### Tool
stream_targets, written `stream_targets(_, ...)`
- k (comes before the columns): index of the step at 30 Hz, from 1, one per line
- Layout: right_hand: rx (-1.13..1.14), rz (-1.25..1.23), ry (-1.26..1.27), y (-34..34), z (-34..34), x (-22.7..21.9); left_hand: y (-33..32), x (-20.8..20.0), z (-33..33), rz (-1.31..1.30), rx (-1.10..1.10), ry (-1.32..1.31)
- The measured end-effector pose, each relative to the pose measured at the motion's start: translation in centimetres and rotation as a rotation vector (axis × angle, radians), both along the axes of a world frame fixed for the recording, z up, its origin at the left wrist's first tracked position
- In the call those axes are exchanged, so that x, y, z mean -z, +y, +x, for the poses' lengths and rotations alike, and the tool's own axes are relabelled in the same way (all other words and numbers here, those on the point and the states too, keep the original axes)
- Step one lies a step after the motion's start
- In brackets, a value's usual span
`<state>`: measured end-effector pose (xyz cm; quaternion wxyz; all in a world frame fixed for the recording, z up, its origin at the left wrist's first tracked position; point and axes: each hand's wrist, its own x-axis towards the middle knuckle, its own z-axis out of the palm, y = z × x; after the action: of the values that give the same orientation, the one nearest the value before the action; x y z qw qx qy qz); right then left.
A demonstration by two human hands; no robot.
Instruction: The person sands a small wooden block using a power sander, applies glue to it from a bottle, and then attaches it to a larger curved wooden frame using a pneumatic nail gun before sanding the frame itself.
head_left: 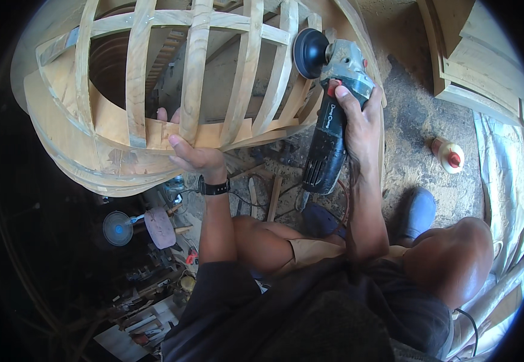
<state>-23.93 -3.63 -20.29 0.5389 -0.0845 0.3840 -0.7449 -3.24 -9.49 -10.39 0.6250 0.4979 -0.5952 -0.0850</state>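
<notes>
A large curved wooden lattice frame (192, 72) of pale slats fills the upper left. My left hand (192, 154) grips its lower rim, fingers curled over the edge between two slats. My right hand (358, 120) holds a dark angle grinder (328, 133) by its body, thumb near a red switch. The grinder's round black sanding disc (310, 51) rests against a slat at the frame's right side. A black watch sits on my left wrist.
The sawdust-covered floor (406, 133) lies to the right, with a glue bottle with a red cap (447, 155) on it. Stacked wooden boards (479, 60) lie at upper right. A small blue fan (117, 228) and cluttered tools sit lower left. My knees and a shoe (417, 211) are below.
</notes>
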Motion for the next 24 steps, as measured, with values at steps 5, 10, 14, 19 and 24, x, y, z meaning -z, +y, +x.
stream_targets(5,-0.059,0.003,0.088,-0.2,-0.2,-1.5,0.1,-0.2,-0.3,0.004,0.004,0.017)
stream_targets(10,-0.063,-0.099,0.104,-0.4,0.8,-2.3,0.0,-0.1,1.0,0.007,0.072,0.018)
stream_targets(14,-0.079,0.004,0.058,-0.1,-0.2,-0.6,0.1,0.0,1.0,0.02,0.067,-0.006)
stream_targets(19,0.025,0.024,0.042,0.8,0.5,2.2,0.1,0.3,0.9,0.028,0.071,-0.017)
stream_targets(24,-0.014,0.011,0.139,0.5,0.7,-0.7,0.1,-0.1,0.9,0.02,0.064,-0.035)
